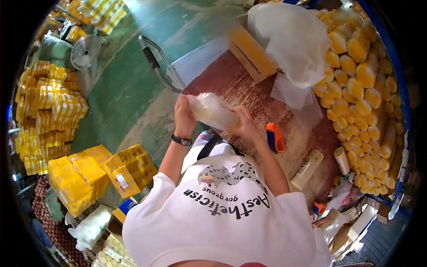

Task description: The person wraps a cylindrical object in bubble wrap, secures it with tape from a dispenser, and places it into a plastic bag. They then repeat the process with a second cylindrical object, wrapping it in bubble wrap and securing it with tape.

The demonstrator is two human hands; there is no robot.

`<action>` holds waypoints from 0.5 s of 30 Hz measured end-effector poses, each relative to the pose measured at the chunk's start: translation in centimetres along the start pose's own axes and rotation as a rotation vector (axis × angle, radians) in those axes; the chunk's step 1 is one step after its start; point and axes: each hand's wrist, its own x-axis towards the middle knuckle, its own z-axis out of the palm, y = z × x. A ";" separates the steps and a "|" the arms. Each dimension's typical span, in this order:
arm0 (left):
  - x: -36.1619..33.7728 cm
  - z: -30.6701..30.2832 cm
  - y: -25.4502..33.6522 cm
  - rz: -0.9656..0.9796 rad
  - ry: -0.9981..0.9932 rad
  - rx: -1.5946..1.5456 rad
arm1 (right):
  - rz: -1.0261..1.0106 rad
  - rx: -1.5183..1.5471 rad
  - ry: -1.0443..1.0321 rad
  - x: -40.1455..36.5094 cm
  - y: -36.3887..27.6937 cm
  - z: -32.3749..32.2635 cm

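Note:
Both my hands are raised over the reddish-brown table (235, 84) and hold one clear plastic-wrapped pale item (212, 111) between them. My left hand (183, 113), with a dark watch on its wrist, grips the wrap's left end. At the lower right end, my right hand (246, 127) has its fingers closed on the plastic. My white printed T-shirt fills the lower middle of the view.
An orange and blue tool (275, 138) lies beside my right forearm, with a long wrapped tube (307, 169) nearer. A yellow box (251, 53) and loose clear bags (293, 40) lie further back. Several yellow wrapped pieces (360, 102) are heaped on the right. Yellow cartons (75, 178) stand left.

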 end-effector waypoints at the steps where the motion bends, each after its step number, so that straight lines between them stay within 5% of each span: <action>1: -0.2 1.0 0.7 -0.035 0.072 -0.025 | -0.046 0.022 0.122 0.3 -0.3 1.4; 6: 2.1 -7.0 -1.6 -0.005 0.220 -0.307 | -0.222 -0.131 0.206 2.0 -0.7 3.4; 11: 1.3 -7.2 -3.5 -0.072 0.338 -0.417 | -0.276 0.014 0.159 3.0 -0.1 2.1; 15: 0.0 -10.0 -7.9 -0.171 0.348 -0.338 | -0.015 0.076 -0.028 0.7 2.2 -0.7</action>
